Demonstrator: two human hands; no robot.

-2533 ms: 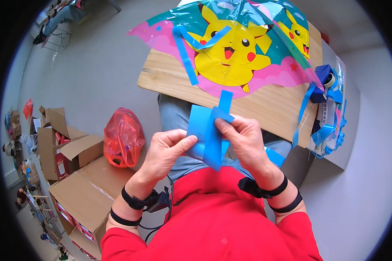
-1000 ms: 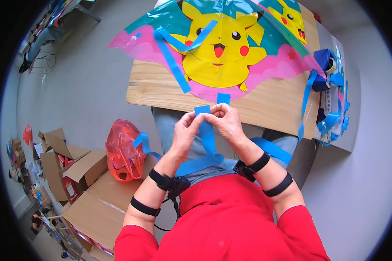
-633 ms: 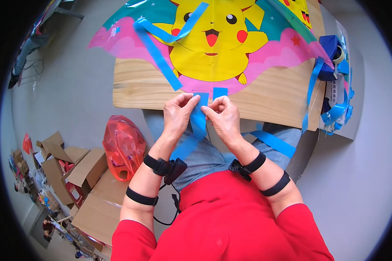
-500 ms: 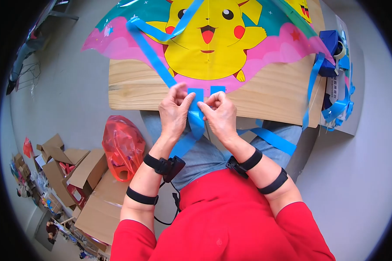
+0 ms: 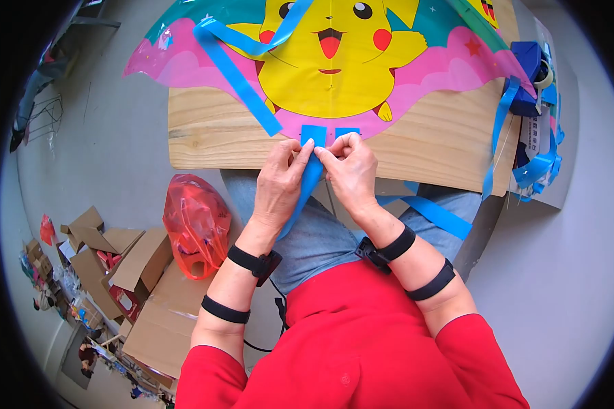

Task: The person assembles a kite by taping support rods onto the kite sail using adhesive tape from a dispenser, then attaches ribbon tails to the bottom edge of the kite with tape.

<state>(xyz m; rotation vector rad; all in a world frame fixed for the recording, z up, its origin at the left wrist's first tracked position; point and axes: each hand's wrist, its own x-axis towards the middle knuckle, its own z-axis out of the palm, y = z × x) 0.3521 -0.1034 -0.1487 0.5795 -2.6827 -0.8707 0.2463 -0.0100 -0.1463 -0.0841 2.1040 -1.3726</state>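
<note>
A printed kite [image 5: 329, 92] with a yellow cartoon figure lies on the wooden board, its lower pink edge toward me. From that edge a blue ribbon [image 5: 312, 178] runs down between my hands onto my lap. My left hand [image 5: 282, 178] pinches the ribbon's left side between thumb and bent fingers. Close beside it, my right hand [image 5: 351, 170] pinches the right side, thumb tips nearly touching. A second blue strip [image 5: 348, 131] shows at the kite's edge, partly behind my right fingers. Another blue ribbon [image 5: 239, 82] lies folded across the kite, its end just beyond my left hand.
The wooden board [image 5: 211, 136] sits over my knees. At its right are a blue tape dispenser [image 5: 525, 75] and hanging blue ribbons [image 5: 535, 170]. To the left stand a red plastic bag [image 5: 196, 225] and opened cardboard boxes [image 5: 160, 327]. Distant people are at lower left.
The ribbon between my hands was bent and bunched; now it hangs straighter. My left fingers have moved away from the folded ribbon's end, which now lies uncovered. The view has shifted slightly.
</note>
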